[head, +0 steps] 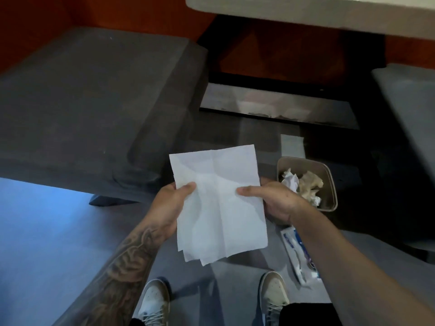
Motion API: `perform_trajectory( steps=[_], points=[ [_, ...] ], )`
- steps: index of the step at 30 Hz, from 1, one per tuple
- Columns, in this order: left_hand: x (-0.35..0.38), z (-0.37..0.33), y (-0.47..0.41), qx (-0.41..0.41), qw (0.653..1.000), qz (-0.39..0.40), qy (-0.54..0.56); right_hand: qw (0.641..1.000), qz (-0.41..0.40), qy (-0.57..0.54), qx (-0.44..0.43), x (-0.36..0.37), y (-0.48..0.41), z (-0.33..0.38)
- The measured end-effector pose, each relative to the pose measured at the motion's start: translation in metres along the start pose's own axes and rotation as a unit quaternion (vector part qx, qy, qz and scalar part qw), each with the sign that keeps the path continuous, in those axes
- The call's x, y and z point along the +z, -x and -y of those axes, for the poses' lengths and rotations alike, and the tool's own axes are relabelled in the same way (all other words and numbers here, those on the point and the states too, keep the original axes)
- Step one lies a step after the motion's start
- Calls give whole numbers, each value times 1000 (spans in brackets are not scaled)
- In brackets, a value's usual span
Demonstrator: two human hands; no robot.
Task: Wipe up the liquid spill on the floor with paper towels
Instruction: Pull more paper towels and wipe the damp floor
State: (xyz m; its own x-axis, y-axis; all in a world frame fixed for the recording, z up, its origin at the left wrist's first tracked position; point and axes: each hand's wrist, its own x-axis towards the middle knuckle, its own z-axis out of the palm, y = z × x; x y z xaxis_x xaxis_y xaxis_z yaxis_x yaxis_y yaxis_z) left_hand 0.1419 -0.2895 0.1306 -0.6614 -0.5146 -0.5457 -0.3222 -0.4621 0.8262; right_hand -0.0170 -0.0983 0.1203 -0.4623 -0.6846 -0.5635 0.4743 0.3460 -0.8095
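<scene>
A clean paper towel [219, 203] is pinched at its side edges by the left hand [169, 208] and right hand [270, 201] above the floor [58, 220], and is best lowered fully spread onto the spill, not made out here.

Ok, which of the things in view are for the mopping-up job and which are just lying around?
For the job: paper towel, held in left hand and right hand; towel pack; bin holding crumpled towels.
Just lying about: grey sofa; white table.
</scene>
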Motion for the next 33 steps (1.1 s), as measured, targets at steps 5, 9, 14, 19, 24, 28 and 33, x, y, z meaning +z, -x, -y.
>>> perform_trajectory(
  steps=[5,9,14,19,24,28,33],
  points=[
    [-10,24,-12,-5,998,-24,-56,995,-73,56,-31,2,-12,-19],
    [-18,58,-26,-45,991,-25,-121,991,-90,100,3,-1,-20,-40],
    [-32,124,-41,-82,975,-30,-202,956,-86,258,113,1,-38,-110],
    [-46,191,-46,-130,961,-56,-238,946,-129,235,184,7,-57,-195],
    [-53,228,-61,-169,956,-77,-228,941,-174,208,204,8,-78,-239],
    [-61,243,-91,-199,957,-102,-186,947,-194,139,214,9,-106,-247],
    [-73,250,-135,-194,954,-138,-183,947,-191,183,184,10,-152,-246]
  ],
)
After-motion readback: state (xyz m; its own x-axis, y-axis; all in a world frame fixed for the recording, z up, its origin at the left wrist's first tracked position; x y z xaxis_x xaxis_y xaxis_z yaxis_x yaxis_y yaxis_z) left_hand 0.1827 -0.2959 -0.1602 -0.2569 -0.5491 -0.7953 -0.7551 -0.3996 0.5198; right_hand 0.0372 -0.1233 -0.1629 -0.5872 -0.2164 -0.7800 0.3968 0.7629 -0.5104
